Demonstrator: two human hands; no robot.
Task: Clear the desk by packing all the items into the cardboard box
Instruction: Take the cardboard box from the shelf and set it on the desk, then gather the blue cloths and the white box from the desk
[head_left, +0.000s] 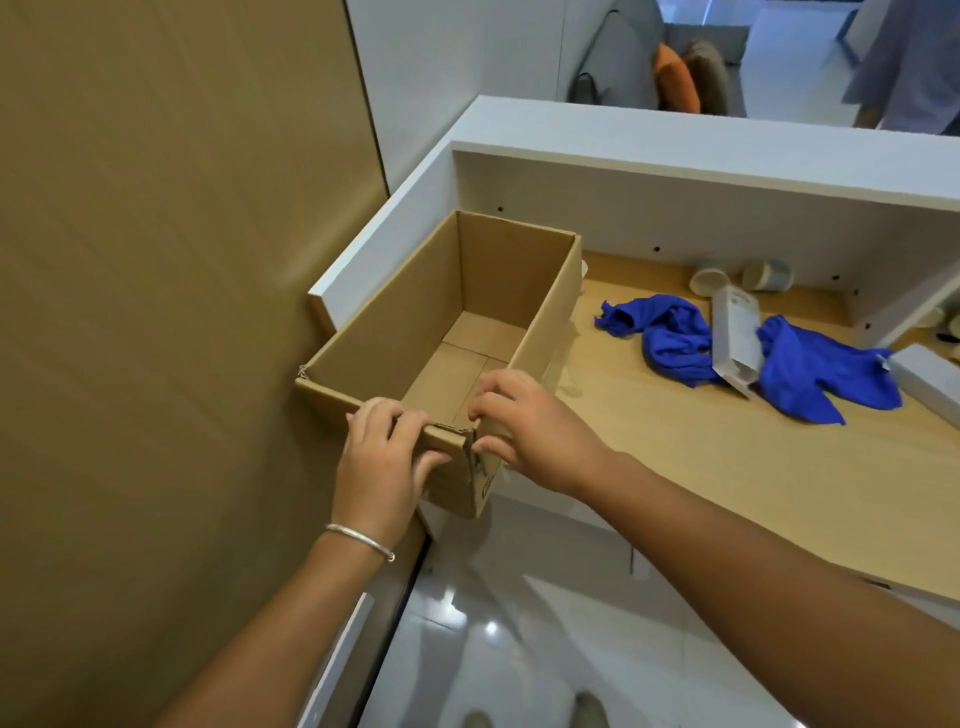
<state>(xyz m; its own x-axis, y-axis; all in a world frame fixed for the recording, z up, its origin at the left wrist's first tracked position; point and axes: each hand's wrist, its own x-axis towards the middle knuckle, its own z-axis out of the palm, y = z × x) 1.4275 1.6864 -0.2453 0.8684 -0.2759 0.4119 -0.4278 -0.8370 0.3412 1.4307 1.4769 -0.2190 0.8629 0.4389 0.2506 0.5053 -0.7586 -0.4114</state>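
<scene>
An open, empty cardboard box (395, 322) stands at the left end of the wooden desk (727, 467), its near corner hanging past the desk's front edge. My left hand (382, 467) grips the box's near wall at that corner, fingers curled over the rim. My right hand (530, 431) grips the right wall beside the same corner. On the desk to the right lie two blue cloths (670, 332) (815, 374), with a white flat package (735, 338) between them. Two rolls of tape (709, 280) (766, 274) sit at the back.
A white box (930, 379) lies at the right edge. A tan wall (156, 312) stands close on the left, and a white shelf (727, 166) overhangs the desk. Glossy floor lies below, with my shoes (587, 709). A person (904, 62) stands in the far room.
</scene>
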